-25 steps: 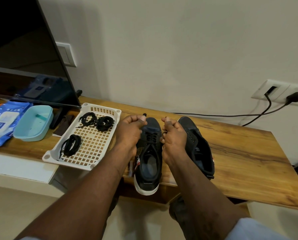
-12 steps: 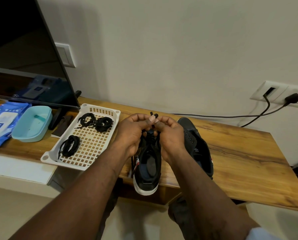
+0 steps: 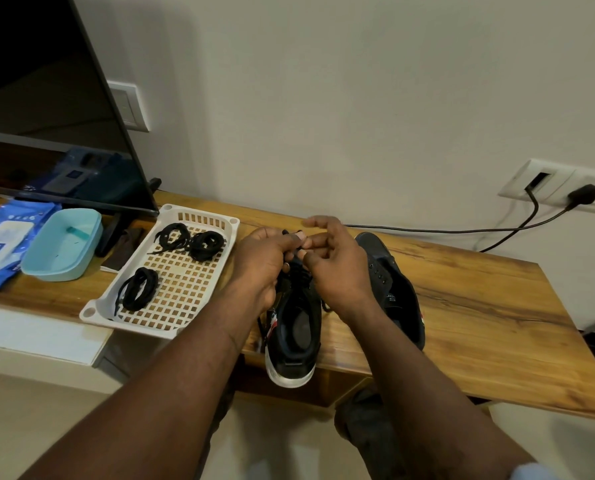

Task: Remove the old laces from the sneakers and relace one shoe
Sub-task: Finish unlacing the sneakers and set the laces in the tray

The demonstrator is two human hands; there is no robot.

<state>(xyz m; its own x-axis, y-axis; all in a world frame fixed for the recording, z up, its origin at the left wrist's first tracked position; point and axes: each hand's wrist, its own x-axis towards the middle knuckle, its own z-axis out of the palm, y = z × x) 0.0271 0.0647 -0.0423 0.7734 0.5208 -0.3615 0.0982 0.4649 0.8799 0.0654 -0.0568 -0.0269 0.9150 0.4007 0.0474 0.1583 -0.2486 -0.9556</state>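
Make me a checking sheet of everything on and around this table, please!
Surface: wooden table; the near sneaker's heel hangs over its front edge.
Job's things: black sneaker between the hands; second sneaker to its right; white basket holding three coiled lace bundles.
Clutter: teal tub; blue wipes pack.
Grippers: left hand pinches the lace; right hand is at the lace, grip unclear.
Cables: two black cables run from the wall socket.
Surroundings: TV at left; plain wall.
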